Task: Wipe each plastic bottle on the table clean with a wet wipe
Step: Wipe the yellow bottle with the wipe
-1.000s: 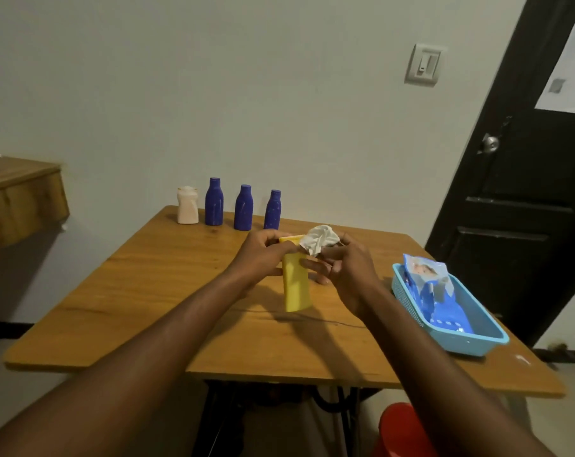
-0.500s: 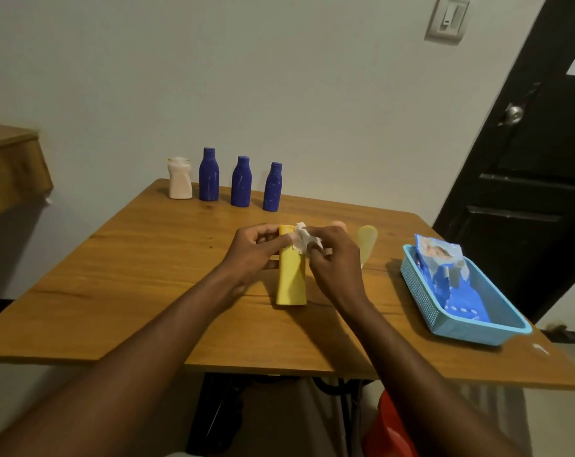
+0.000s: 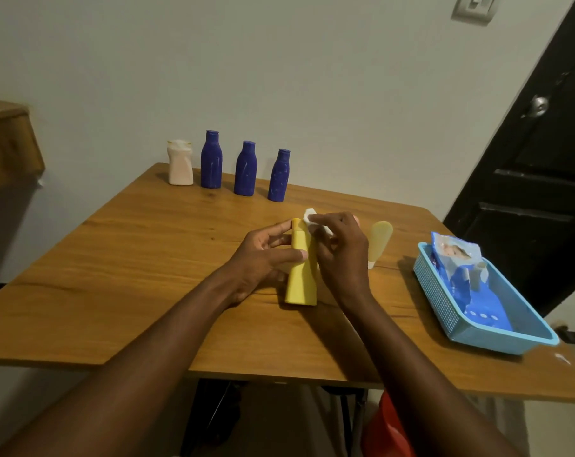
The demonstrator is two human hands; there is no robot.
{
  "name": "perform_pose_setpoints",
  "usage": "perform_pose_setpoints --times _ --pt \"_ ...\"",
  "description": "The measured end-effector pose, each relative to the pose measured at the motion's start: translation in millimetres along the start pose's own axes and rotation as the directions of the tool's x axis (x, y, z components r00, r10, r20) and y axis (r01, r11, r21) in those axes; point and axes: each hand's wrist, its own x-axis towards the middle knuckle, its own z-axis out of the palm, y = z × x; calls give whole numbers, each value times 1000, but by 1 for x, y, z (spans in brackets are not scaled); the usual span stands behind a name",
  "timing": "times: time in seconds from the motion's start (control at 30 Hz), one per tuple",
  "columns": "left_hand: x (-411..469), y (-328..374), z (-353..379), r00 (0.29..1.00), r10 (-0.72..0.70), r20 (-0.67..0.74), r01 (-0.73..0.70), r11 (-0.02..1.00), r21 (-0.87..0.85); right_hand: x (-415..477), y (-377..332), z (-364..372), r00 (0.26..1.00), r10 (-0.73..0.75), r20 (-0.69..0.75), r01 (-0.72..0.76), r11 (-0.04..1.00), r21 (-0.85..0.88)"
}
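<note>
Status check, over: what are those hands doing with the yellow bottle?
Left hand grips yellow bottle, base on table. Right hand pinches wet wipe against bottle's top. Cream tube stands just right of the hands, not blocking.

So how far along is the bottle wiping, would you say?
In hand: the left hand holds the yellow bottle upright on the table while the right hand rubs a wet wipe near its top. Done: nothing visibly marks any bottle as finished. Possibly left: three blue bottles and a white bottle lined up at the back, plus a cream tube beside the right hand.
</note>
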Motion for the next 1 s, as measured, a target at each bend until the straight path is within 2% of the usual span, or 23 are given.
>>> perform_pose_setpoints --times 0.2,0.3,0.37,0.5,0.6,0.73,0.87,0.93,1.0 --pt "-5 1 0 998 69 -4 -69 997 28 6 -18 8 985 -131 115 138 989 -56" --pt "-4 0 0 996 88 -26 -86 995 59 8 -13 6 980 -159 122 170 982 -86" --pt "-4 0 0 997 72 -33 -70 996 57 6 -5 3 987 -129 90 135 989 -59" --pt "-4 -1 0 998 51 -42 -50 998 31 2 9 -4 1000 21 18 -22 997 73" --pt "-3 -2 0 998 46 -39 -45 998 36 2 6 -5 996 87 10 -87 991 104" --pt "-3 -4 1 998 63 -29 -62 997 35 4 -11 3 996 -33 87 31 999 20" --pt "-6 -3 0 994 83 -70 -78 994 75 7 -25 14 956 -162 246 211 959 -188" --pt "-6 -3 0 995 77 -66 -73 995 62 7 -23 13 958 -171 228 218 956 -198" --pt "-6 -3 2 997 64 -41 -62 997 42 4 -17 9 975 -146 166 168 977 -128"
